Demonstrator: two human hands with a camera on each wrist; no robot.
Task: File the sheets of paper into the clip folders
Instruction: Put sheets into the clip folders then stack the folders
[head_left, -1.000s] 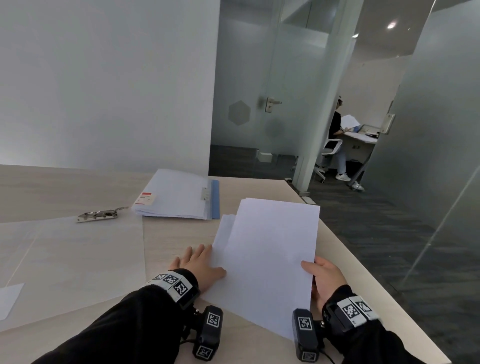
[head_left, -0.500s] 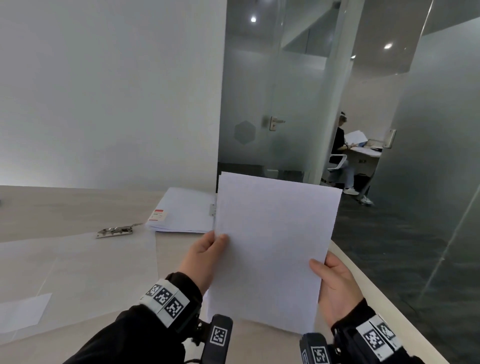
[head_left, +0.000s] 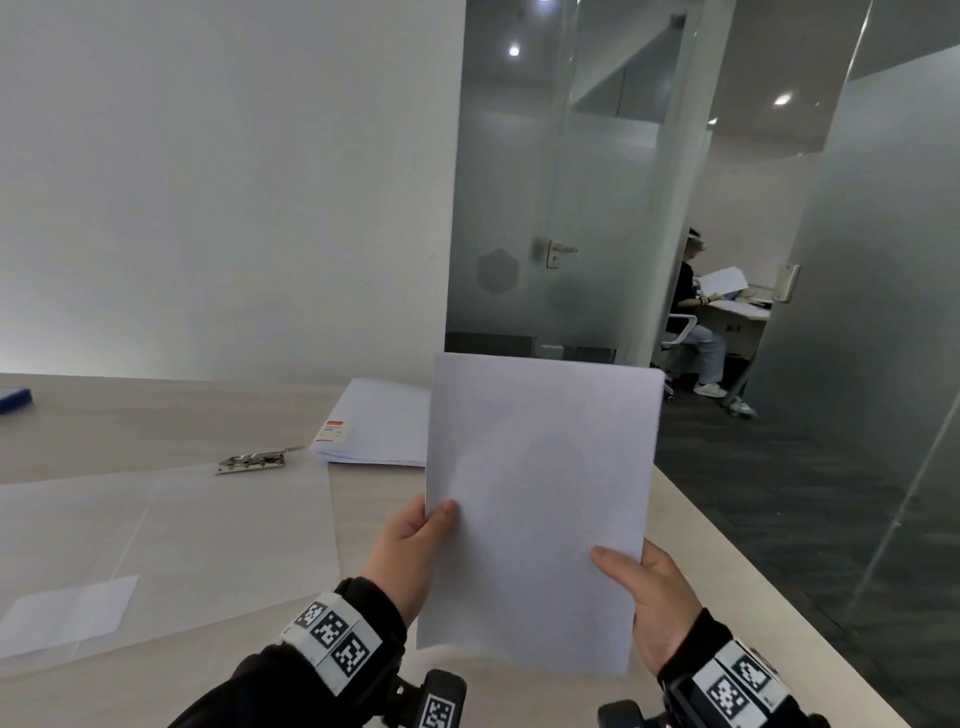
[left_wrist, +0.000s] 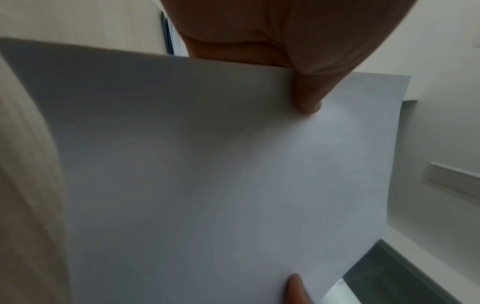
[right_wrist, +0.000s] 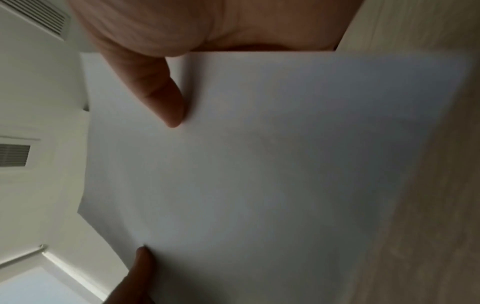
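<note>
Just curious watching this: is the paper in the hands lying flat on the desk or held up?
Held up. The sheets of paper stand nearly upright above the table, the left hand and right hand pinching their side edges.

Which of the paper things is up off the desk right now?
The blank sheets, pinched upright between the left hand and right hand. The red-labelled stack lies flat on the desk.

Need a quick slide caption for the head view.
Both hands, left and right, hold paper sheets upright above the table.
</note>
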